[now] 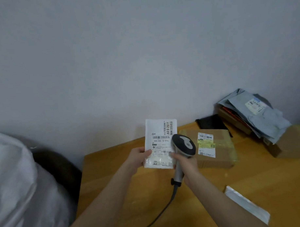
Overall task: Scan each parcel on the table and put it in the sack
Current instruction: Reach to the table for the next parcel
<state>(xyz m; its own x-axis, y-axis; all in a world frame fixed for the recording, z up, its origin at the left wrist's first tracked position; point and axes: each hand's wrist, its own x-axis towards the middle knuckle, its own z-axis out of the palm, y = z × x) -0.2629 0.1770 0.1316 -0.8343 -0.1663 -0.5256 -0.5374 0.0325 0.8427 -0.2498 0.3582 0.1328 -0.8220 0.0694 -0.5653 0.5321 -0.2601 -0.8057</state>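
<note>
Smooth wooden table (140, 190), matt cardboard box (220, 155), glossy plastic mailer (161, 143).

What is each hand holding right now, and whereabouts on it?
The left hand pinches the white parcel at its lower left edge; the right hand grips the scanner by its handle.

A parcel-sorting room: wooden worktop (131, 199) against a bare wall (127, 63), labelled cardboard box (222, 153) and piled grey mailers (263, 119) beyond the right hand (186, 164), white sack (13, 177) left of the left hand (136, 158).
</note>
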